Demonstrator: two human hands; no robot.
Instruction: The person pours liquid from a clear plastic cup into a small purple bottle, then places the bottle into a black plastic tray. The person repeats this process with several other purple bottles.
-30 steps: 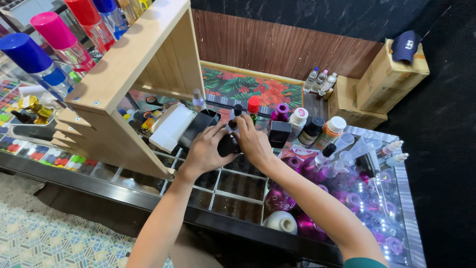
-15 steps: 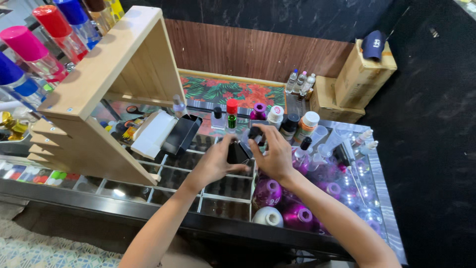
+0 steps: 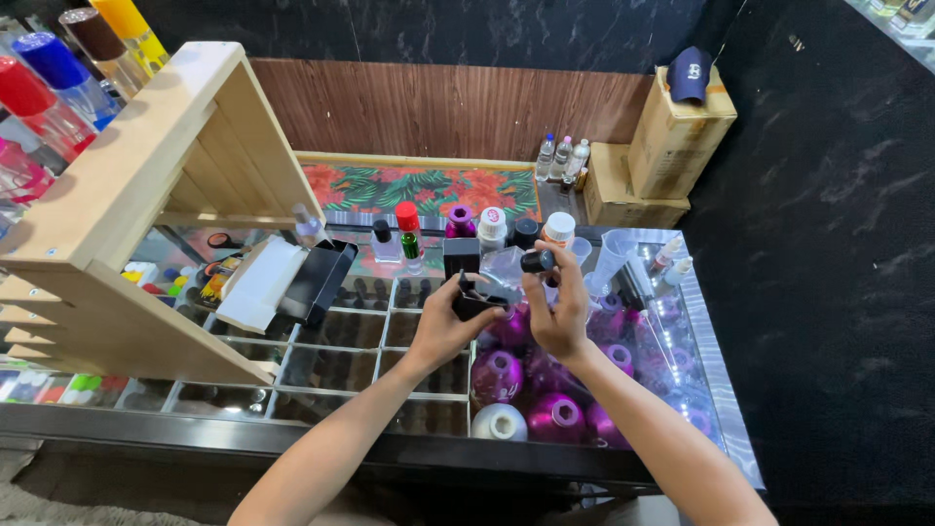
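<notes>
Wooden shelf (image 3: 146,195) far left of the glass counter (image 3: 390,331). Above the counter's middle, left hand (image 3: 443,321) grips a black pump cap (image 3: 474,297); right hand (image 3: 557,312) holds a clear bottle (image 3: 506,268), 1 black cap (image 3: 538,261) between fingertips.

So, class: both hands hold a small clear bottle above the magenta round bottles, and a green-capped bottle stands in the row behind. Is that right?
Not quite. In the head view the left hand and right hand do hold the small clear bottle above the magenta round bottles, but the bottle in the row behind has a red cap, not green.
</notes>
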